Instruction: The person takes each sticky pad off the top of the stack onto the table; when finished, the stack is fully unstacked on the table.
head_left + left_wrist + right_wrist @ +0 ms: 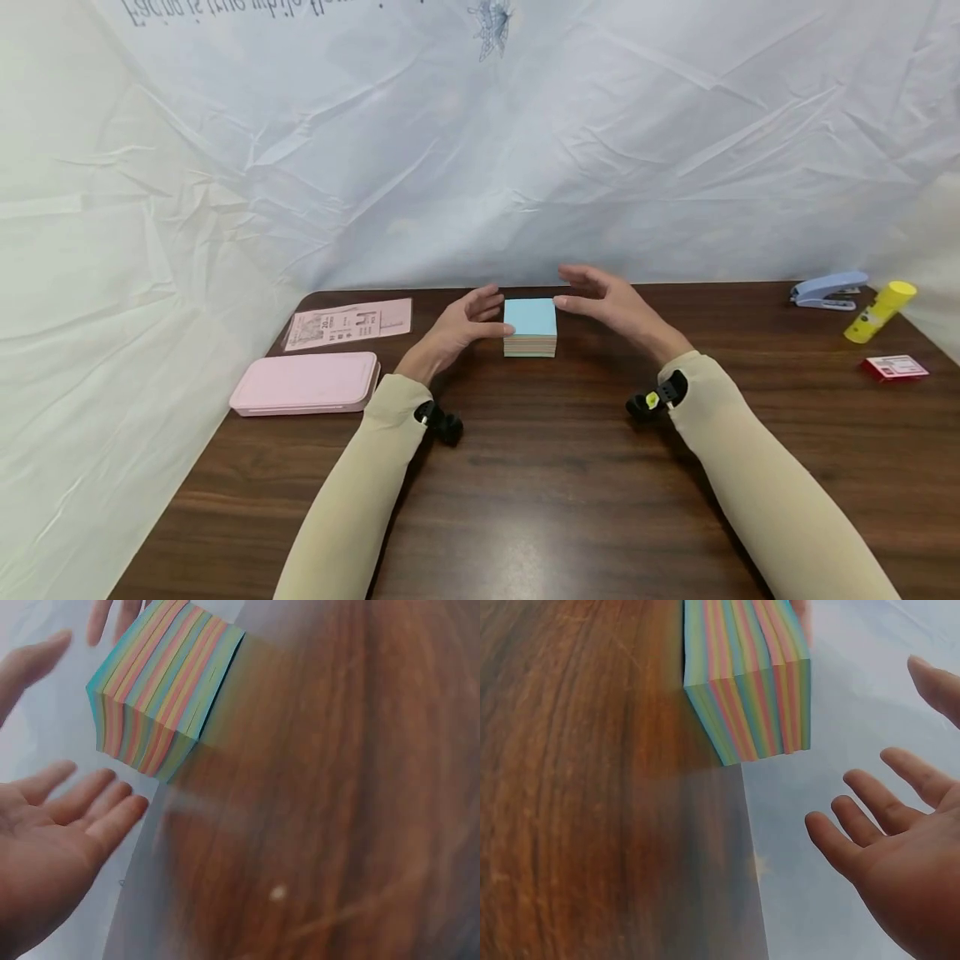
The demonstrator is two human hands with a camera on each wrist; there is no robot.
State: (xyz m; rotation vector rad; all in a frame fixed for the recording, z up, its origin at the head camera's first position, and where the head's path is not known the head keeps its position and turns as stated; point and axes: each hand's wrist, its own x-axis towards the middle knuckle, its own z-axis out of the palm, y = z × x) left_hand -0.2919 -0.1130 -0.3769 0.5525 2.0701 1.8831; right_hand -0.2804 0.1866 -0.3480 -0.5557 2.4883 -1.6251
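Flanking the blue-topped note-paper block (530,327) at the back of the counter (562,433) with left hand (461,323) and right hand (613,302) spread wide and empty, probably faring best by squeezing opposite sides evenly.

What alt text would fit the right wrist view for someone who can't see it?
The right hand, fingers spread, is beside a paper block striped pink, yellow, green and blue. The block sits on a dark wooden table, with a pale sheet beyond.
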